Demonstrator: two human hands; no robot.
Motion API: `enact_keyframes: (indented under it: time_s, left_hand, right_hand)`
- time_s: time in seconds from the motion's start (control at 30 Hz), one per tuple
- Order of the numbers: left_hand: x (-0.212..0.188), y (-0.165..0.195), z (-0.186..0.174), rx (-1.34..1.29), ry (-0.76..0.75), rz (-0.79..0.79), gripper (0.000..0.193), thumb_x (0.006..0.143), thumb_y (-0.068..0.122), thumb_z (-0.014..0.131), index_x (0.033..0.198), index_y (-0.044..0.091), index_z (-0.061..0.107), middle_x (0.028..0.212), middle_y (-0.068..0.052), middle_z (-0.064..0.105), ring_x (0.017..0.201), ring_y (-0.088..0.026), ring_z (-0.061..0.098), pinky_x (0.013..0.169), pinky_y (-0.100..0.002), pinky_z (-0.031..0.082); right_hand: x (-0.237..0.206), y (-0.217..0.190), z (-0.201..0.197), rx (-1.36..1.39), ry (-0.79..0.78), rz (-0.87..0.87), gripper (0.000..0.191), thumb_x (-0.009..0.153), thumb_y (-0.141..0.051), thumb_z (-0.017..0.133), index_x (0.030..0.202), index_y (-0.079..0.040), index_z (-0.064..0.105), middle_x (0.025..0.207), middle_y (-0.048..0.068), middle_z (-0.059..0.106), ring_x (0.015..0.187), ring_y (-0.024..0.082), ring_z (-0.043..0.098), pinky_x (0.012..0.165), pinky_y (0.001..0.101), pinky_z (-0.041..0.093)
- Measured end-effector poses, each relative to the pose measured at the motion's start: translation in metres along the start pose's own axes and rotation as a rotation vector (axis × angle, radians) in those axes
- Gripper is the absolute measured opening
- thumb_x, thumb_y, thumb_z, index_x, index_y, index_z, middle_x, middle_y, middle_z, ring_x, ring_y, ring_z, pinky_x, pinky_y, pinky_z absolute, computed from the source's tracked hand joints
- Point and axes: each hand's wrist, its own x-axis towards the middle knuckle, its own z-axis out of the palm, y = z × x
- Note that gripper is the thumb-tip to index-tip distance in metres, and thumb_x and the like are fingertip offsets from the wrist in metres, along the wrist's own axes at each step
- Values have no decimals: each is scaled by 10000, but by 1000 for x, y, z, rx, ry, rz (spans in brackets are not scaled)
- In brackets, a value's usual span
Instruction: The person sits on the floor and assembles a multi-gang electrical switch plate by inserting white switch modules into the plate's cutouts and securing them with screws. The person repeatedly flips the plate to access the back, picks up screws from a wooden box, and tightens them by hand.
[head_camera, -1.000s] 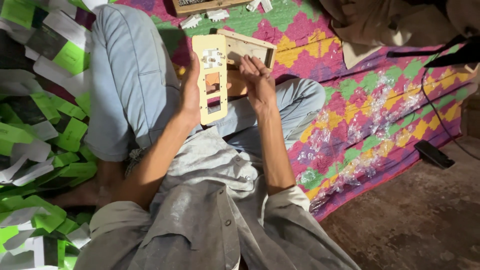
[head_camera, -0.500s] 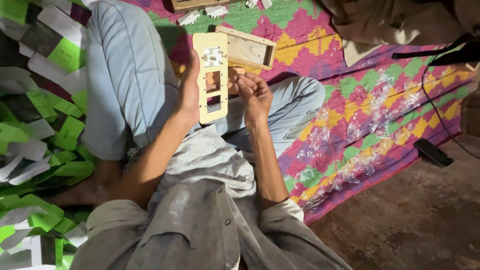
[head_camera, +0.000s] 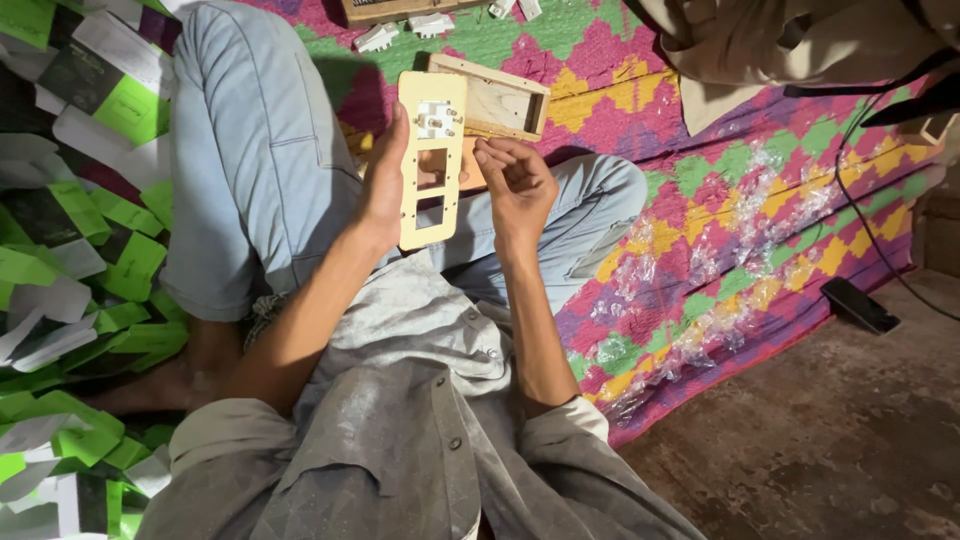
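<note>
Left hand: holds the cream switch plate upright by its left long edge, fingers closed around it, thumb side behind the plate.
Right hand: raised just beside the plate's right edge, fingers curled together at the tips as if pinching something small; whether anything lies between them cannot be told.
Switch plate: a long rectangular panel held above the person's lap, between the knees. A white switch module sits in its upper part; two rectangular cut-outs below it stand open.
Step in hand: judged as fitting parts into the plate, one slot filled and two unfilled.
Next move calls for: a steady plate, and the right fingers brought squarely to the opening or screw point near the module; a small part would need a fine pinch and could slip into the lap.
Wooden box: open-faced, lying on the mat just behind the plate, near the right hand.
Spare white modules: several, scattered at the top edge of the mat, well apart from the hands.
Patterned mat: its lower-right edge meets the bare earth floor.
Black device: lies at that mat edge, well clear of the hands.
Green and white cartons: heaped to the left, beside the raised left knee.
Open room: free space right of the plate; the left is hemmed in by the knee.
</note>
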Motion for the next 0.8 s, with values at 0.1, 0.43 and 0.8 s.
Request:
enact_keyframes:
  time_s: [0.1, 0.43, 0.8]
  left_hand:
    - [-1, 1, 1, 22, -9, 2, 682, 990, 664, 438, 1299, 81, 610, 1015, -94, 731, 828, -206, 757, 678, -329, 618]
    - [0, 0, 1, 8, -8, 8, 674, 1001, 649, 435, 1306, 70, 597, 1037, -96, 716, 860, -215, 759, 714, -351, 636]
    - [0, 0, 1, -31, -35, 3, 677, 1015, 627, 436, 1362, 64, 581, 1126, -91, 709, 930, -187, 738, 778, -362, 644]
  right_hand:
    - [0, -5, 1, -42, -26, -17, 195, 951, 75, 730, 1136, 61, 670, 1077, 140, 756, 1050, 174, 730, 954, 283, 574]
    - [-2, -12, -4, -189, -8, 29, 170, 973, 38, 750, 1124, 57, 674, 988, 134, 740, 911, 125, 683, 787, 231, 523]
    - [2, -16, 4, -83, -34, -121, 185, 978, 69, 711, 1157, 70, 663, 1124, 146, 737, 1075, 184, 738, 959, 277, 591]
